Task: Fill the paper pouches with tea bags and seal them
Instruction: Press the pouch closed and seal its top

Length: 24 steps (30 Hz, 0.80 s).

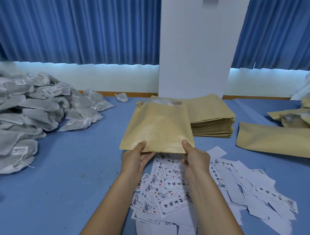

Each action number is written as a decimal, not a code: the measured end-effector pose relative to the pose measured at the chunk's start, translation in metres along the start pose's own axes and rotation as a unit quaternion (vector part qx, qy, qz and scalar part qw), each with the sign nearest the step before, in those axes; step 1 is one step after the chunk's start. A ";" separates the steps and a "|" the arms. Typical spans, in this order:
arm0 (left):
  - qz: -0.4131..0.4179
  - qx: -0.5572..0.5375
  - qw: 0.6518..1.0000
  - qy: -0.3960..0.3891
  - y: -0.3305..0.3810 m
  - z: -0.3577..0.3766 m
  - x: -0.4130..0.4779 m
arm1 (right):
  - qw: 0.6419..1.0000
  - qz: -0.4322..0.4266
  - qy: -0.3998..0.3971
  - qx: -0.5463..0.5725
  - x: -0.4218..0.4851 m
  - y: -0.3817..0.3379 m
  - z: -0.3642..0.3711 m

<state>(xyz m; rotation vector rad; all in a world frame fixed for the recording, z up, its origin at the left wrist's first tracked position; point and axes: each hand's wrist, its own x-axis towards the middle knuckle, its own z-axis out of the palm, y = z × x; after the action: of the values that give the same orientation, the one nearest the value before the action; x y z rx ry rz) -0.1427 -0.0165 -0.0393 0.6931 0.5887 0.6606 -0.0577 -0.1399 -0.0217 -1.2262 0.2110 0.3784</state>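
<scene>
Left hand [137, 158], right hand [196, 160]: pinch grips.

A blue table [74, 167] carries tea bags [26, 110], stacked pouches [211, 118], filled pouches [274, 138] and printed labels [175, 193]

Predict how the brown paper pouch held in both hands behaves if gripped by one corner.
The brown paper pouch holds its shape though the left hand and right hand pinch only its near edge: probably fairly stiff and light. Whitish contents show at its far end, apparently unsealed, so tipping may spill them.
</scene>
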 end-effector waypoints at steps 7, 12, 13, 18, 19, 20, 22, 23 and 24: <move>0.031 -0.002 0.999 0.025 0.002 -0.005 0.001 | 0.993 0.076 -0.047 0.076 -0.004 0.003 0.000; 0.040 -0.004 0.999 0.020 0.001 -0.002 -0.002 | 0.994 0.062 -0.038 0.087 -0.002 0.006 -0.001; 0.042 -0.001 0.999 0.018 0.001 -0.002 -0.003 | 0.993 0.059 -0.034 0.093 -0.001 0.007 -0.001; 0.056 0.001 0.998 0.029 0.001 0.002 -0.005 | 0.975 0.099 -0.066 0.187 -0.006 0.008 0.003; 0.060 0.001 0.998 0.031 0.001 0.002 -0.006 | 0.973 0.103 -0.076 0.191 -0.007 0.008 0.004; 0.063 0.006 0.997 0.033 0.001 0.002 -0.006 | 0.976 0.102 -0.077 0.177 -0.008 0.009 0.006; 0.068 0.030 0.997 0.034 0.001 0.001 -0.007 | 0.986 0.083 -0.060 0.130 -0.008 0.011 0.006; 0.068 0.042 0.996 0.036 0.000 0.001 -0.006 | 0.989 0.072 -0.050 0.116 -0.007 0.013 0.006; 0.070 0.053 0.995 0.041 0.000 0.001 -0.007 | 0.991 0.066 -0.042 0.113 -0.006 0.014 0.005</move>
<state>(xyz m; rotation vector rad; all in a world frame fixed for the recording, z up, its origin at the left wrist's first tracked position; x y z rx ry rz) -0.1460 -0.0218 -0.0371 0.8144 0.6580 0.7945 -0.0692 -0.1319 -0.0296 -0.9745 0.2564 0.5051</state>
